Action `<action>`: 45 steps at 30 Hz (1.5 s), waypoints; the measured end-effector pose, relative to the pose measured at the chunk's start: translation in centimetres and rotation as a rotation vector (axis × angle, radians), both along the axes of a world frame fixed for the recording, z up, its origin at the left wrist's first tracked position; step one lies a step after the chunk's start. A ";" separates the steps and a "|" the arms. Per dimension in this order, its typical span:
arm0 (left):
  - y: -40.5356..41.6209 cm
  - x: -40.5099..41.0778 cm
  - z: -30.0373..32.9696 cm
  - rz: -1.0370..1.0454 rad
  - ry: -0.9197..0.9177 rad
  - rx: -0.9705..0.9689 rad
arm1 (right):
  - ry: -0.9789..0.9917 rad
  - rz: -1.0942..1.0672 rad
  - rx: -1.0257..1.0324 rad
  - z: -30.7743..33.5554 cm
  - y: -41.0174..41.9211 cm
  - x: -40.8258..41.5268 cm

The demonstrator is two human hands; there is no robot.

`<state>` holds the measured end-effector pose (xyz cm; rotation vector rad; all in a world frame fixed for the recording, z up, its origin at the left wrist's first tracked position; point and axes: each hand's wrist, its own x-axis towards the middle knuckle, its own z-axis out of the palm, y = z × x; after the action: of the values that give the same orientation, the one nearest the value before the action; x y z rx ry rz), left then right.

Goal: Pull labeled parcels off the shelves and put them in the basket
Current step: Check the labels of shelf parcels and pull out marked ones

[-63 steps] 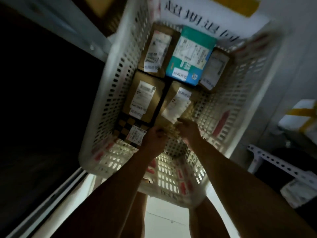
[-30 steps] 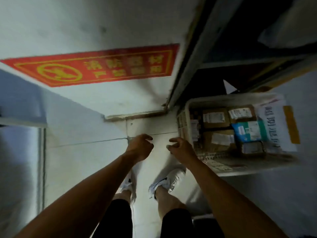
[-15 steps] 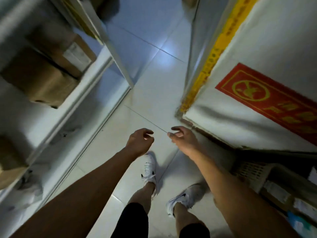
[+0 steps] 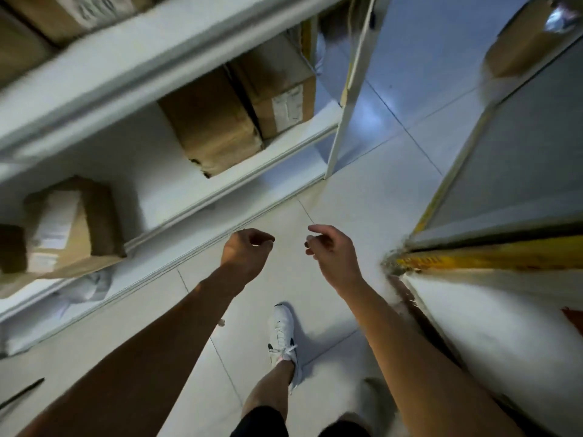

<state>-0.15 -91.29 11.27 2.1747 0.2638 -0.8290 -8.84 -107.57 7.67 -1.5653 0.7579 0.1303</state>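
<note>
My left hand (image 4: 244,252) and my right hand (image 4: 331,252) hang side by side over the tiled floor, fingers loosely curled, holding nothing. White shelves (image 4: 176,52) fill the left of the view. On the lower shelf stand a big plain brown box (image 4: 211,124), a brown box with a white label (image 4: 277,86) behind it, and a smaller labelled parcel (image 4: 69,225) at the far left. More boxes (image 4: 72,14) sit on the shelf above. The basket is out of view.
A white shelf post (image 4: 339,121) stands at the shelf's far end. To the right is a wall corner with a yellow strip (image 4: 473,257). A narrow tiled aisle (image 4: 394,127) runs ahead between them. My white shoe (image 4: 282,335) is on the floor below.
The view has swung from the basket to the shelves on the left, which are now closer. Both hands stay empty and loosely curled in front of me.
</note>
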 end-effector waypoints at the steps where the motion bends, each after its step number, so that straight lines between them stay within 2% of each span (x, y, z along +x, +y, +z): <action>1: 0.5 0.9 -0.1 0.043 -0.006 -0.015 | -0.006 0.021 0.001 -0.2 0.5 1.4; 7: 3.1 6.3 -2.9 0.511 -0.058 -0.189 | -0.030 0.037 -0.027 -2.2 3.7 11.4; 10: 3.6 8.8 -4.5 0.655 -0.155 -0.270 | -0.105 -0.012 -0.069 -3.3 4.9 17.5; 13: 3.6 11.4 -6.1 0.707 -0.213 -0.378 | -0.144 -0.080 -0.123 -4.2 5.3 22.0; 17: 2.9 14.9 -7.2 0.591 -0.271 -0.478 | -0.117 -0.029 -0.063 -5.0 5.3 23.9; 19: 2.8 15.9 -7.2 0.615 -0.298 -0.515 | -0.128 0.000 -0.092 -5.4 5.1 23.7; 22: 3.0 16.2 -6.5 0.659 -0.344 -0.491 | -0.155 0.016 -0.189 -5.5 4.9 22.9; 24: 3.3 15.2 -6.1 0.671 -0.323 -0.475 | -0.191 -0.077 -0.230 -5.3 5.1 21.9; 27: 4.3 12.4 -6.0 0.748 -0.330 -0.354 | -0.248 -0.245 -0.261 -5.2 4.8 19.2; 30: 6.2 9.3 -6.8 0.734 -0.313 -0.236 | -0.232 -0.147 -0.295 -6.0 3.8 16.1; 33: 7.4 7.5 -7.6 0.622 -0.199 -0.203 | -0.136 -0.067 -0.167 -6.5 3.1 14.8; 38: 10.2 8.0 -8.3 0.629 0.009 -0.511 | -0.053 0.134 0.151 -6.8 0.6 15.7; 41: 11.1 7.4 -8.9 0.597 0.158 -0.747 | 0.040 0.203 0.443 -7.3 -0.4 16.1; 43: 10.8 6.9 -9.2 0.550 0.202 -0.765 | 0.065 0.217 0.553 -7.7 -0.7 16.2; 45: 10.6 6.7 -9.4 0.530 0.227 -0.761 | 0.067 0.242 0.576 -8.3 -0.7 15.9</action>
<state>6.54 -80.67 1.82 1.2225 0.5136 -0.7086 7.03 -108.23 -0.61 -1.0962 0.5159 0.5345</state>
